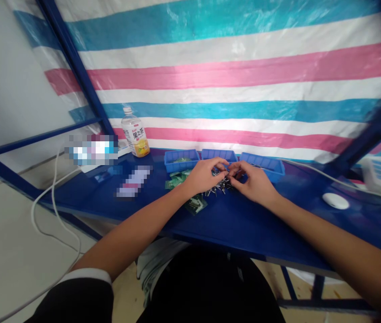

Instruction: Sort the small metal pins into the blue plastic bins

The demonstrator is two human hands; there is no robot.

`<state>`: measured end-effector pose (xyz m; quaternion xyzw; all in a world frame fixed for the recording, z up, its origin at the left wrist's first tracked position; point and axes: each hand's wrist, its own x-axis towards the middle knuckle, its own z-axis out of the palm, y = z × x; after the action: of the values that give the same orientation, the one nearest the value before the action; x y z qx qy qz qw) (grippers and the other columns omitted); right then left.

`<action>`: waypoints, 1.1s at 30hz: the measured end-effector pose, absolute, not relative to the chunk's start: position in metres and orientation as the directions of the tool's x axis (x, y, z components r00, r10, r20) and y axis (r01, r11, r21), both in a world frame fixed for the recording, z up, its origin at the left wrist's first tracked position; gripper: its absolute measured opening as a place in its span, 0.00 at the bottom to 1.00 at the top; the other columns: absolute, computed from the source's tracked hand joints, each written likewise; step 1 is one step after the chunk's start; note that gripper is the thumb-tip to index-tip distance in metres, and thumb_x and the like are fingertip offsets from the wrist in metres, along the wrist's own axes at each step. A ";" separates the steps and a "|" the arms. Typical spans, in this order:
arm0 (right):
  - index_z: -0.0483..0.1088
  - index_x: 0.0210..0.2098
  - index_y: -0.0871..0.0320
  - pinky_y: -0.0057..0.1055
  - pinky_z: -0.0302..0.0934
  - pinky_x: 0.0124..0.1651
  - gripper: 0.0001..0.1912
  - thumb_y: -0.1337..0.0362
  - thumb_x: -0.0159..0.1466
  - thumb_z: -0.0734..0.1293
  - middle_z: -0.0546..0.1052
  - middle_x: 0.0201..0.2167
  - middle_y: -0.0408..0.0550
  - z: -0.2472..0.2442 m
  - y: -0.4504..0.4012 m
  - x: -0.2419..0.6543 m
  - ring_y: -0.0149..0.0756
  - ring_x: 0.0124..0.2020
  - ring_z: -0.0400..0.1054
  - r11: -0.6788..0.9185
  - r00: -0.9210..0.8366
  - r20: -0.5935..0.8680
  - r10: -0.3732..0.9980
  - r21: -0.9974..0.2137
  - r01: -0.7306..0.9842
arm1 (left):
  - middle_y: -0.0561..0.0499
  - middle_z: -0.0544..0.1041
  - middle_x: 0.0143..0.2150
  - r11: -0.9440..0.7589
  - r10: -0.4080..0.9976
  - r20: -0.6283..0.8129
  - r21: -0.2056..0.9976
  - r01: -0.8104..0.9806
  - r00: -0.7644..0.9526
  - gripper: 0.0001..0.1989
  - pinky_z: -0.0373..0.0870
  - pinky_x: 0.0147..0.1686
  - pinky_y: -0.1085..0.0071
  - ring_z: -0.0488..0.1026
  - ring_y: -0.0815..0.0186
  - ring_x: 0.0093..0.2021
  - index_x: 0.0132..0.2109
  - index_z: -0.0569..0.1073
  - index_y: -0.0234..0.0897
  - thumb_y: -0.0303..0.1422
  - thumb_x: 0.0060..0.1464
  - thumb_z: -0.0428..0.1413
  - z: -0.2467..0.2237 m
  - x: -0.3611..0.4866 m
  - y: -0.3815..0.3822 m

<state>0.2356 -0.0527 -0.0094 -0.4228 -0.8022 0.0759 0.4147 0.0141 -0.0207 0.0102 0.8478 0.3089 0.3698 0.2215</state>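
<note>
My left hand (203,176) and my right hand (255,183) meet over the desk, fingertips nearly touching. The fingers of both are curled and pinched; anything between them is too small to make out. Beneath the fingertips lies a heap of small metal pieces (217,189), thin and shiny like screws or rivets, partly covered by the hands. Left of the heap are small greenish plastic bags (176,180). A clear bag (196,204) with small metal parts in it lies closer to me, under my left wrist.
Three blue bins stand behind my hands: a left one (181,168), a middle one (222,154) and a right one (276,169). A drink bottle (135,134) stands at back left. On the right are a white mouse (335,201) and a cable (314,173).
</note>
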 end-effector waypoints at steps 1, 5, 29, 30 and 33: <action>0.71 0.46 0.52 0.38 0.71 0.36 0.09 0.61 0.66 0.69 0.82 0.37 0.48 -0.010 -0.053 0.235 0.40 0.33 0.76 0.631 -0.299 0.599 0.743 -0.478 0.611 | 0.48 0.86 0.48 -0.712 0.686 0.492 0.604 0.358 0.536 0.14 0.80 0.51 0.61 0.83 0.60 0.48 0.56 0.77 0.42 0.32 0.65 0.58 0.010 0.015 -0.021; 0.70 0.50 0.52 0.39 0.71 0.37 0.14 0.62 0.65 0.68 0.81 0.37 0.48 -0.009 -0.054 0.235 0.40 0.33 0.76 0.624 -0.292 0.588 0.754 -0.504 0.597 | 0.48 0.86 0.49 -0.725 0.671 0.502 0.597 0.343 0.546 0.15 0.80 0.53 0.60 0.83 0.61 0.50 0.58 0.76 0.42 0.31 0.65 0.58 0.011 0.016 -0.021; 0.79 0.51 0.51 0.41 0.76 0.35 0.13 0.55 0.69 0.71 0.85 0.47 0.51 -0.009 -0.053 0.240 0.43 0.36 0.80 0.625 -0.287 0.582 0.760 -0.536 0.567 | 0.52 0.85 0.57 -0.714 0.693 0.535 0.602 0.358 0.483 0.15 0.81 0.58 0.56 0.83 0.59 0.56 0.57 0.83 0.47 0.31 0.67 0.58 0.010 0.015 -0.020; 0.80 0.53 0.51 0.40 0.76 0.34 0.14 0.56 0.69 0.71 0.85 0.48 0.51 -0.009 -0.054 0.240 0.43 0.37 0.81 0.611 -0.284 0.564 0.775 -0.554 0.566 | 0.52 0.85 0.57 -0.711 0.697 0.541 0.604 0.359 0.470 0.14 0.81 0.59 0.55 0.83 0.59 0.56 0.56 0.83 0.47 0.31 0.67 0.59 0.011 0.015 -0.020; 0.81 0.55 0.50 0.40 0.77 0.35 0.16 0.57 0.70 0.70 0.86 0.50 0.50 -0.008 -0.056 0.240 0.45 0.40 0.83 0.576 -0.271 0.528 0.805 -0.587 0.568 | 0.51 0.85 0.55 -0.714 0.698 0.570 0.602 0.357 0.433 0.11 0.82 0.57 0.56 0.83 0.60 0.54 0.53 0.82 0.46 0.31 0.68 0.58 0.012 0.014 -0.020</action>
<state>0.2396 -0.0563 -0.0076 -0.4378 -0.7842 0.1423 0.4160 0.0142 -0.0196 0.0119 0.8223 0.3209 0.4250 0.2004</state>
